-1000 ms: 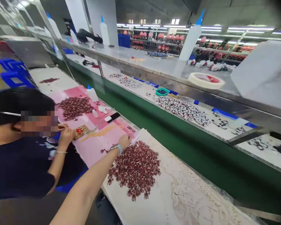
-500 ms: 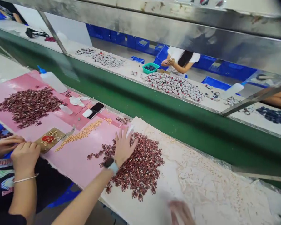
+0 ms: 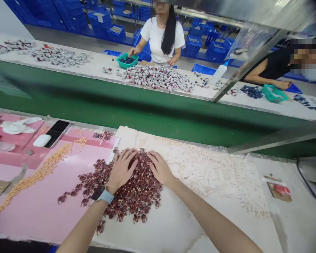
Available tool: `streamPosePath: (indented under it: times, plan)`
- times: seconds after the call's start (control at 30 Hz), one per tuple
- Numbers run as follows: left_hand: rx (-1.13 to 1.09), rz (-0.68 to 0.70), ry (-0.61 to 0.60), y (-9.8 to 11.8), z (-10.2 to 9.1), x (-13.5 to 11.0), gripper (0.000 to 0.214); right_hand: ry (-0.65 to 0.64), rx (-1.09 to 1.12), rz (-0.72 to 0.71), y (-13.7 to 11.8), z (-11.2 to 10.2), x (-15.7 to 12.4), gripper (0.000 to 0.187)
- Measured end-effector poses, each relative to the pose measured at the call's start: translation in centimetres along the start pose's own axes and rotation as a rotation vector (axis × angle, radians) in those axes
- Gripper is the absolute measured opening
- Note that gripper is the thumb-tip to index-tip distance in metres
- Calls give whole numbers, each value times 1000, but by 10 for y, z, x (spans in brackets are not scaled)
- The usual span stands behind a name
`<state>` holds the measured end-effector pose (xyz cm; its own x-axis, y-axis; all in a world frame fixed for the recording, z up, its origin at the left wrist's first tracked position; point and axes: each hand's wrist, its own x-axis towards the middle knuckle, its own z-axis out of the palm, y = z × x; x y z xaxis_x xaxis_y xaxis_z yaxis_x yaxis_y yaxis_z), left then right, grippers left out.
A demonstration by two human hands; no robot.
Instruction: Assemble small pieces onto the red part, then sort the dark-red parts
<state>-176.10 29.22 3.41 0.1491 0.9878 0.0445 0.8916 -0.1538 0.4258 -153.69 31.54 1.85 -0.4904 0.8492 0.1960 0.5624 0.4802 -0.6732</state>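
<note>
A heap of small dark-red pieces [image 3: 133, 196] spreads across the seam between a pink sheet and a pale board. My left hand [image 3: 122, 167] lies flat on the upper left of the heap, fingers stretched forward, a watch [image 3: 102, 195] with a light band on its wrist. On the heap's upper right side rests my right hand [image 3: 159, 168], its fingers extended over the pieces. Neither hand grips anything that I can see. What the pieces are exactly is too small to tell.
Left of the heap lie a strip of small tan pieces [image 3: 42, 168], a phone [image 3: 56, 133] and a white case [image 3: 42, 141]. Beyond a green divider [image 3: 147, 116], two people work beside white-and-red piles [image 3: 158, 77] and green baskets [image 3: 127, 61]. A metal post [image 3: 250, 66] slants at right.
The view has swung right. My right hand has come from the board's near edge onto the heap's right side; my left hand stays on the heap. The neighbour's hands at left are out of view.
</note>
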Motion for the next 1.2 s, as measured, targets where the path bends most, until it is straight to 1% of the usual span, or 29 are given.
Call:
streamPosePath:
  times: [0.13, 0.2, 0.23, 0.27, 0.3, 0.33, 0.37, 0.4, 0.43, 0.5, 0.57, 0.67, 0.8, 0.93, 1.07, 1.2]
  plan:
    - [-29, 109, -96, 13, -9, -13, 39, 24, 67, 28, -12, -1, -36, 42]
    - [-37, 114, -106, 17, -15, -25, 43, 41, 80, 59, -15, -3, -52, 42]
    - [-32, 70, -71, 19, -18, -35, 45, 55, 79, 83, -16, -4, -58, 43]
    - [-21, -11, -5, 22, -19, -47, 47, 72, 75, 111, -18, -5, -64, 45]
    - [-1, -124, 85, 26, -19, -62, 49, 90, 69, 140, -19, -5, -69, 47]
    - [22, -278, 216, 31, -17, -78, 50, 108, 64, 167, -22, -5, -72, 48]
    - [40, -407, 311, 37, -13, -95, 54, 123, 60, 188, -24, -3, -75, 49]
    - [56, -499, 362, 44, -7, -109, 57, 137, 58, 205, -27, 0, -76, 49]
    - [67, -550, 372, 51, 0, -121, 61, 150, 58, 219, -30, 4, -76, 49]
    - [76, -573, 321, 64, 17, -134, 64, 180, 61, 241, -38, 13, -74, 48]
    - [74, -573, 306, 74, 31, -132, 62, 209, 75, 258, -45, 21, -72, 46]
    - [63, -550, 350, 81, 43, -119, 52, 251, 115, 284, -55, 30, -72, 42]
    - [-10, -479, 411, 86, 47, -108, 44, 295, 206, 316, -61, 35, -73, 36]
    - [-166, -413, 441, 97, 50, -104, 40, 342, 345, 356, -64, 36, -69, 33]
    - [-389, -421, 434, 109, 51, -95, 38, 413, 516, 414, -70, 37, -63, 29]
    - [-587, -451, 448, 120, 50, -83, 42, 475, 678, 501, -73, 36, -60, 29]
